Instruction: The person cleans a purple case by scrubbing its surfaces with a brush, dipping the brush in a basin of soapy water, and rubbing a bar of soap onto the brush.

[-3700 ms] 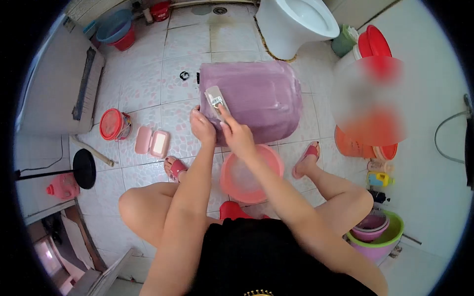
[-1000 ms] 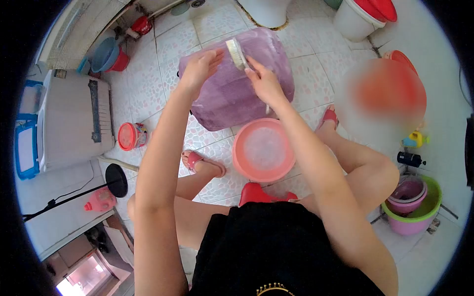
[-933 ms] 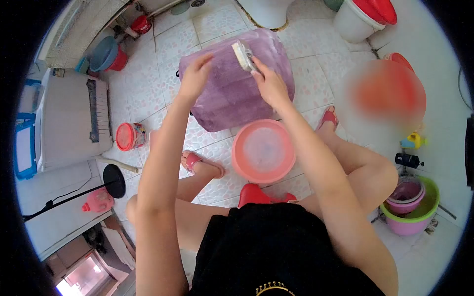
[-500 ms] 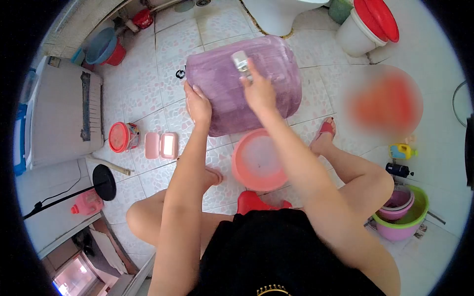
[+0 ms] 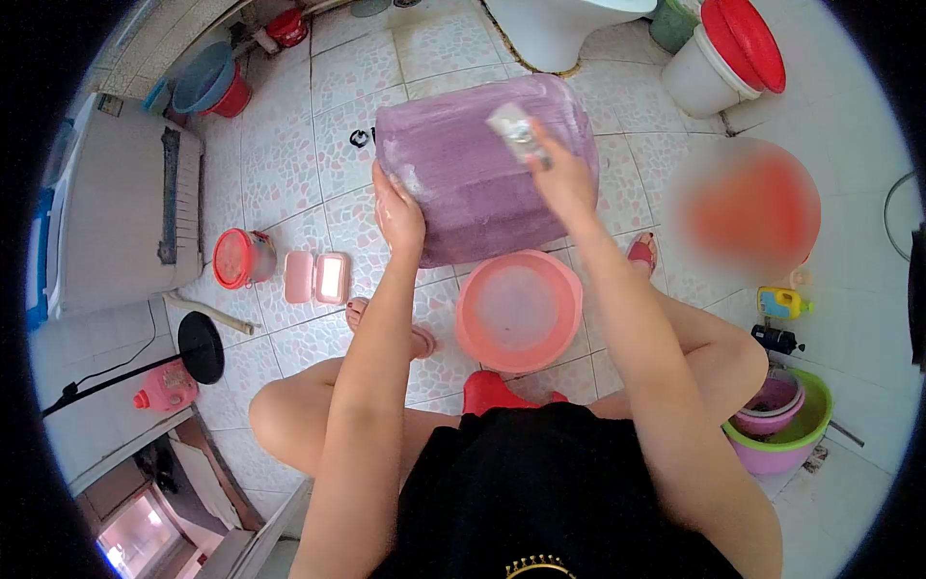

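A large purple, cushion-like block (image 5: 482,183) lies on the tiled floor ahead of me, its wet-looking surface streaked with whitish suds. My left hand (image 5: 398,212) grips its left edge, fingers along the side. In my right hand (image 5: 564,179) is a small pale brush (image 5: 516,132), held over the block's upper right part; its underside is hidden, so I cannot tell whether it touches. Between my feet stands a pink basin (image 5: 519,311) of cloudy water, just below the block's near edge. An open pink soap box (image 5: 316,277) with a white piece inside lies to the left.
A red-lidded bucket (image 5: 243,258) stands left of the soap box. At right are a yellow bottle (image 5: 783,303), a green-rimmed tub (image 5: 815,415) and a white bucket (image 5: 709,72) with a red lid. The toilet base (image 5: 555,34) is behind the block. Under me is a red stool (image 5: 492,393).
My right hand has moved the brush rightward and slightly down across the purple block. My left hand stays on the block's left edge. The whole view has shifted slightly.
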Available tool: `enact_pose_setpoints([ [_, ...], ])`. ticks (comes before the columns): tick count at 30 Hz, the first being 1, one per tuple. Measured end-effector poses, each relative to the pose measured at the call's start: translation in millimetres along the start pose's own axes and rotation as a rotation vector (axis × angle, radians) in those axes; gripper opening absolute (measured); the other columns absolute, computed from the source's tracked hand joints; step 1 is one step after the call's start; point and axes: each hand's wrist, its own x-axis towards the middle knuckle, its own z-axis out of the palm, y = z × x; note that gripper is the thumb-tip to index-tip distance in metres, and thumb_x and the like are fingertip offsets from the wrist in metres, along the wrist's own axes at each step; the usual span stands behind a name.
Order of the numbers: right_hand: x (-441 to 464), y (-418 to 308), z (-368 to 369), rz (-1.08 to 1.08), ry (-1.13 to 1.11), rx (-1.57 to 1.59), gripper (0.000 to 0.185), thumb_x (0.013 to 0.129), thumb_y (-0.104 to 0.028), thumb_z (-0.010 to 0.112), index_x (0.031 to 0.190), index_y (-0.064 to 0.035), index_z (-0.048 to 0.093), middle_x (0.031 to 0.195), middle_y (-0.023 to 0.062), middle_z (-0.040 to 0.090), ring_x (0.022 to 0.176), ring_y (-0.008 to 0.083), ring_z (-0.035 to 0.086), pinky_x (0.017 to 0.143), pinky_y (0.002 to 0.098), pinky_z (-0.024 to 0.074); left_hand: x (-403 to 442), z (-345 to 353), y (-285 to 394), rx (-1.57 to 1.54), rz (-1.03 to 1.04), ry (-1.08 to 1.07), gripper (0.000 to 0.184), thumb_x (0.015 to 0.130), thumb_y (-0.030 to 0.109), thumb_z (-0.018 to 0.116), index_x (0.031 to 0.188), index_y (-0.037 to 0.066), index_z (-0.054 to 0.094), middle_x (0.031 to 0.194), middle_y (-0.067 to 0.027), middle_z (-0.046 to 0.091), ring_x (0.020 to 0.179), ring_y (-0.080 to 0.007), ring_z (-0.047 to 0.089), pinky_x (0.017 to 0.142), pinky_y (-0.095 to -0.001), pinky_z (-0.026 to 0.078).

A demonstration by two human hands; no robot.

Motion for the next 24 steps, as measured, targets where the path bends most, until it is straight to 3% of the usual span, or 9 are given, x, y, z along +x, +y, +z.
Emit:
enact_pose_setpoints([
  [4,5,35,-8,0.045,0.083,0.085,0.060,0.090,-0.026,0.064,0.145,-0.0334,0.042,0.125,0.0159,0.062,0.115,0.0331,0.060,0.095,0.0394,0.0468,-5,6,-6,0.014,-0.007,0.038,0.046,0.102,0.025,0.035,0.144,0.007,0.034,0.121,-0.0275,0.060,0.106,-0.0477,0.058,0.090,-0.0507,0.045],
  [7,-17,1,33,0.052,0.194,0.216,0.058,0.091,-0.026,0.064,0.145,-0.0317,0.042,0.123,0.0179,0.063,0.112,0.0352,0.061,0.094,0.0409,0.0469,-9,1,3,-0.034,-0.049,-0.004,0.044,0.101,0.019,0.037,0.142,0.003,0.035,0.131,-0.0278,0.053,0.114,-0.0465,0.055,0.095,-0.0486,0.043],
  [9,-31,-35,33,0.210,0.019,0.304,0.059,0.091,-0.025,0.063,0.146,-0.0268,0.042,0.119,0.0235,0.063,0.110,0.0382,0.062,0.094,0.0417,0.0471,-11,-10,11,-0.076,-0.062,-0.032,0.044,0.100,0.016,0.038,0.142,0.002,0.036,0.135,-0.0283,0.050,0.118,-0.0459,0.053,0.097,-0.0477,0.042],
  [11,-36,-37,54,0.023,0.126,0.346,0.059,0.092,-0.028,0.061,0.146,-0.0272,0.040,0.099,0.0250,0.068,0.094,0.0432,0.065,0.084,0.0484,0.0493,-13,-15,15,-0.125,-0.039,-0.046,0.045,0.100,0.015,0.038,0.143,0.003,0.035,0.133,-0.0288,0.051,0.117,-0.0459,0.053,0.096,-0.0482,0.043],
  [13,-52,-63,68,0.017,0.013,0.443,0.059,0.091,-0.027,0.063,0.146,-0.0246,0.042,0.117,0.0238,0.064,0.109,0.0411,0.061,0.094,0.0426,0.0473,-12,-9,2,-0.197,-0.061,-0.074,0.047,0.099,0.016,0.040,0.145,0.005,0.034,0.132,-0.0281,0.053,0.116,-0.0435,0.055,0.096,-0.0475,0.044],
  [15,-70,-95,80,0.003,-0.153,0.373,0.059,0.091,-0.028,0.061,0.147,-0.0265,0.040,0.110,0.0234,0.066,0.102,0.0431,0.063,0.091,0.0464,0.0482,-14,-7,-12,-0.324,-0.070,-0.118,0.050,0.099,0.018,0.041,0.147,0.007,0.032,0.131,-0.0268,0.054,0.116,-0.0411,0.057,0.095,-0.0467,0.044],
  [18,-73,-116,89,0.007,-0.196,0.255,0.058,0.092,-0.032,0.057,0.147,-0.0353,0.037,0.096,0.0202,0.069,0.090,0.0435,0.065,0.084,0.0513,0.0492,-18,-5,-23,-0.542,-0.015,-0.162,0.052,0.101,0.022,0.040,0.150,0.008,0.029,0.133,-0.0230,0.055,0.117,-0.0374,0.057,0.097,-0.0440,0.044],
  [21,-57,-93,73,-0.047,-0.188,0.139,0.056,0.092,-0.032,0.059,0.145,-0.0392,0.040,0.096,0.0203,0.069,0.090,0.0426,0.065,0.082,0.0505,0.0498,-13,1,-29,-0.271,0.144,-0.027,0.050,0.103,0.023,0.037,0.149,0.005,0.029,0.137,-0.0247,0.051,0.122,-0.0388,0.054,0.100,-0.0428,0.042],
  [24,-37,-44,57,-0.081,-0.096,0.110,0.057,0.091,-0.032,0.062,0.142,-0.0429,0.041,0.093,0.0217,0.068,0.088,0.0416,0.066,0.078,0.0487,0.0507,-17,-14,-3,-0.305,0.007,-0.120,0.048,0.104,0.021,0.034,0.147,0.002,0.030,0.142,-0.0277,0.043,0.128,-0.0412,0.047,0.104,-0.0428,0.038],
])
